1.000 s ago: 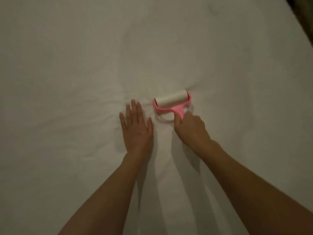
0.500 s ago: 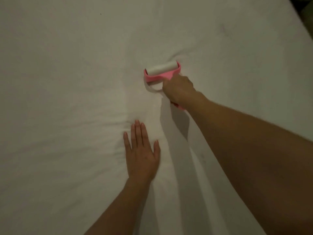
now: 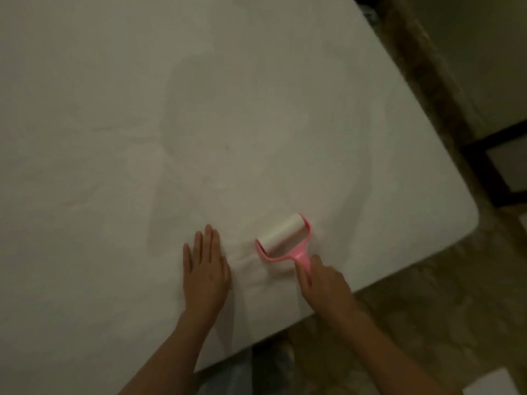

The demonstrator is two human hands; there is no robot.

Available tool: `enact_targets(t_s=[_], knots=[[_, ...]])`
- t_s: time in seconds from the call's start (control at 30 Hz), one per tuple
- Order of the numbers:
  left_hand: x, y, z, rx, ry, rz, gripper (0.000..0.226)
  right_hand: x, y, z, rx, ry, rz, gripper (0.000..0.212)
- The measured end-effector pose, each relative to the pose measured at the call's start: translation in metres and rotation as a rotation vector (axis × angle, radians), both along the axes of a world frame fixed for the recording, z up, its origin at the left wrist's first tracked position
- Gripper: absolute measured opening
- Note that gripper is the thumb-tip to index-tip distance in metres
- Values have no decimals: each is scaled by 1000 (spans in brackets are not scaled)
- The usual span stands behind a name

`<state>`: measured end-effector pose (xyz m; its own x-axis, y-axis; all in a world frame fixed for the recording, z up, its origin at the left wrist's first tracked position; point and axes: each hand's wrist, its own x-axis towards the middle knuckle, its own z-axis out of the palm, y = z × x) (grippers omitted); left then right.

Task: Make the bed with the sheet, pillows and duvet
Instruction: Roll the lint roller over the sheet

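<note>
The left hand (image 3: 206, 273) lies flat on the white sheet (image 3: 114, 138), fingers straight and together, near the bed's front edge. Just beside it, the right hand (image 3: 325, 283) grips the pink handle of a lint roller (image 3: 282, 238), whose white roll rests on the sheet. The sheet covers the mattress, with faint creases.

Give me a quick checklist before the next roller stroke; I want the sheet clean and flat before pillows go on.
1. Right hand grips the roller handle: ok.
2. Roller drum lies on the sheet: ok.
3. Left hand flat on the sheet beside the roller, clear of its path: ok.
4. Sheet ahead of the roller smooth: not ok, faint creases show around and left of it.
5. Lint left on the sheet: cannot tell, too dim; one small dark speck shows farther up.
6. Pillows and duvet ready: cannot tell, none in view.
</note>
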<state>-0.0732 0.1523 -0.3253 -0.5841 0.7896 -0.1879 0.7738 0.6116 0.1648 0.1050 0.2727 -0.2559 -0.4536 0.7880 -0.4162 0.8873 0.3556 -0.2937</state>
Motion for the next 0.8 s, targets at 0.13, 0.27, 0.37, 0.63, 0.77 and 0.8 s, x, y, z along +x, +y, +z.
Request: enact_targets(t_s=[0.13,0.27,0.37,0.63,0.77,0.8], knots=[[68,-10,0,-38,-42,4,62,95,-32,14,-82,-64,31,28],[97,-2,1,-44,-50,-60,63,145,-38,19,-107,-141,-89,28],[104,11,0,-17,-33,-128,59,153,-38,12,-164,-124,-179,31],[56,86,-12,140,-39,-51,52,72,18,-8,-220,-70,-175,38],[1,145,-17,262,-13,107,51,-33,89,-8,-196,-47,-142,42],[-15,161,-20,270,-6,157,51,-63,111,-10,-179,-37,-149,43]])
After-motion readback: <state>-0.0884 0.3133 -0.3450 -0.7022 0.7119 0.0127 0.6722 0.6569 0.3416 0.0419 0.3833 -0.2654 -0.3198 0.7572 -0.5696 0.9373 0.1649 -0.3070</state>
